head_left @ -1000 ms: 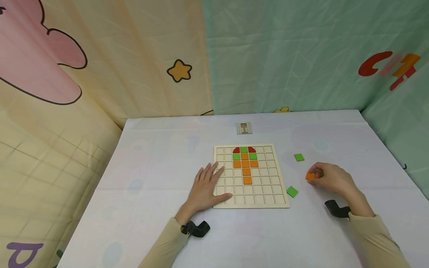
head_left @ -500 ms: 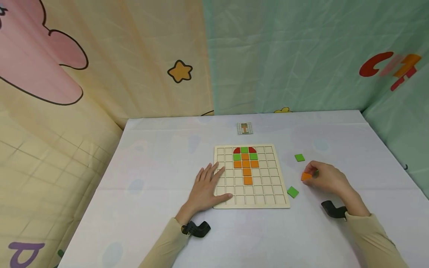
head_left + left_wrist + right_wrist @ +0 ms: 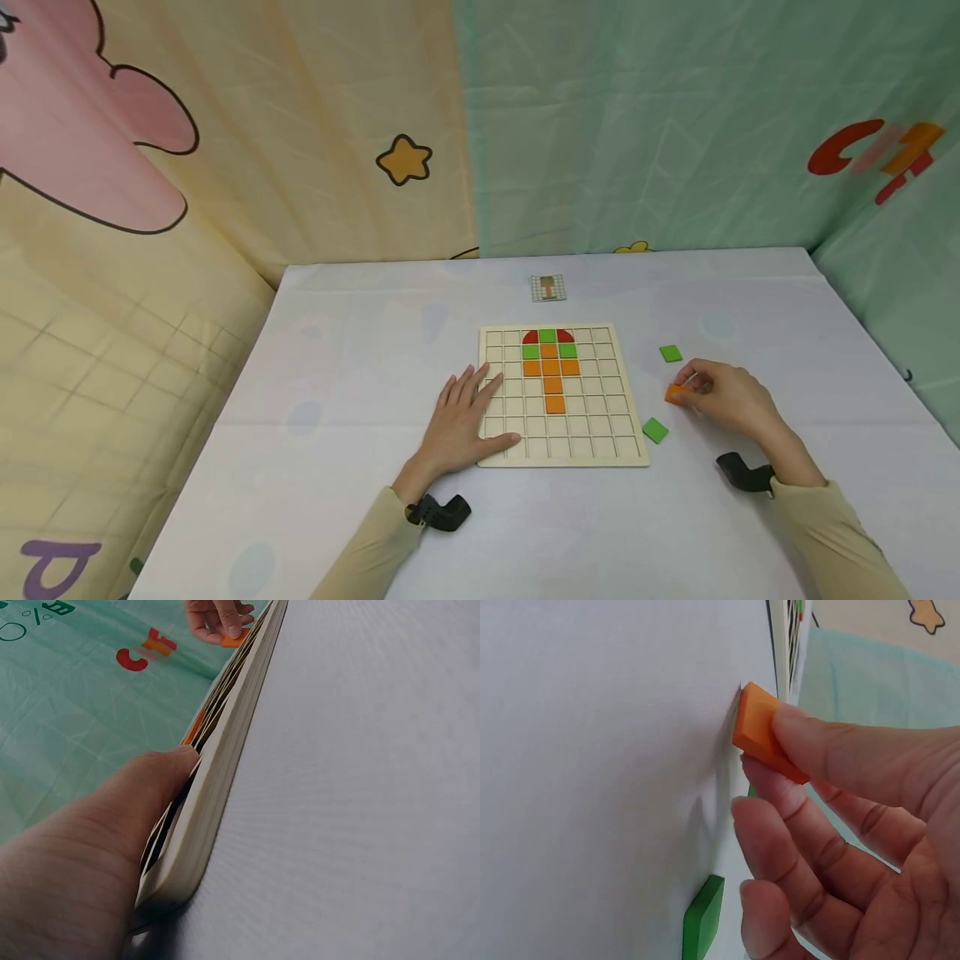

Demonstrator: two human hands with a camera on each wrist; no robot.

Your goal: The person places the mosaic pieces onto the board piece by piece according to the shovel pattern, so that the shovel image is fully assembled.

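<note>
My right hand (image 3: 731, 402) pinches an orange square tile (image 3: 756, 720) between thumb and fingers, low over the table to the right of the board. Flat on the left part of the wooden grid board (image 3: 600, 446) rests my left hand (image 3: 455, 427), fingers spread, with its thumb on the near side. Along the board's upper middle lie two red rounded tiles (image 3: 530, 337), several green square tiles (image 3: 547, 336) and a T of orange square tiles (image 3: 552, 385). In the right wrist view a green tile (image 3: 703, 919) lies on the table below my curled fingers.
A loose green tile (image 3: 671, 353) lies right of the board, and another green tile (image 3: 655, 431) sits by its lower right edge. Beyond the board is a small grid card (image 3: 548, 287) with a printed figure. Fabric curtains (image 3: 645, 125) hang behind the white table (image 3: 337, 350).
My right hand has moved a little left with the orange tile, toward the board. My left hand and the tiles on the board have stayed put.
</note>
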